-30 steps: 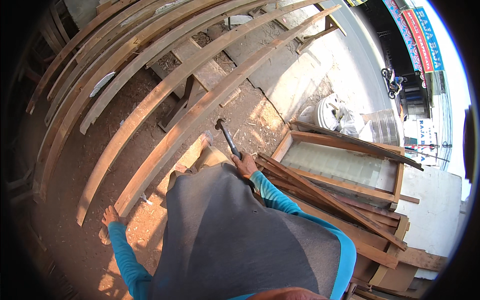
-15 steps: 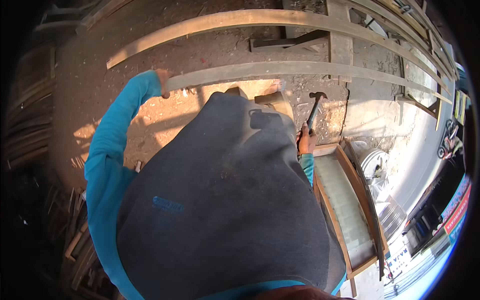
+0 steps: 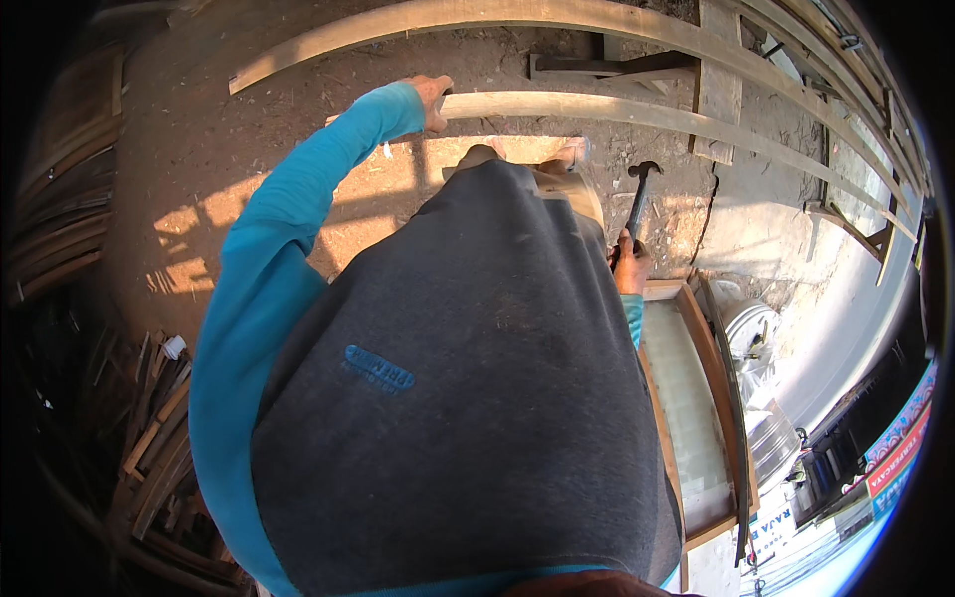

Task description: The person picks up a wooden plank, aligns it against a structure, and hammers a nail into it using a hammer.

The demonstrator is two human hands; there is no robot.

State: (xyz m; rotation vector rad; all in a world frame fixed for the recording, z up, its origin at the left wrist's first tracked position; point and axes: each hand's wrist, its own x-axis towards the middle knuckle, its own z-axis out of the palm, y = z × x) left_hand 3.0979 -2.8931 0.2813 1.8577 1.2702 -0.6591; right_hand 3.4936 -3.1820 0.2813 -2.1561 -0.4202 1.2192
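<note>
My left hand point(image 3: 432, 101) is closed around a long, narrow wooden plank point(image 3: 587, 106), a little in from its left end. The plank runs crosswise in front of me toward the far right, and my blue sleeve covers part of it. Down at my right side, my right hand point(image 3: 629, 266) grips a hammer point(image 3: 640, 207) by its handle. The dark claw head points forward, apart from the plank.
A second long plank point(image 3: 477, 14) lies beyond, roughly parallel. Both pass a wooden crosspiece point(image 3: 718, 85). Beside my right hip stands a wood-framed panel point(image 3: 714, 368), near a white bucket point(image 3: 748, 328). Scrap wood point(image 3: 159, 428) is piled at left.
My left hand has moved rightward along the plank, away from its left end. The right hand still holds the hammer, in nearly the same place. The whole view has shifted slightly.
</note>
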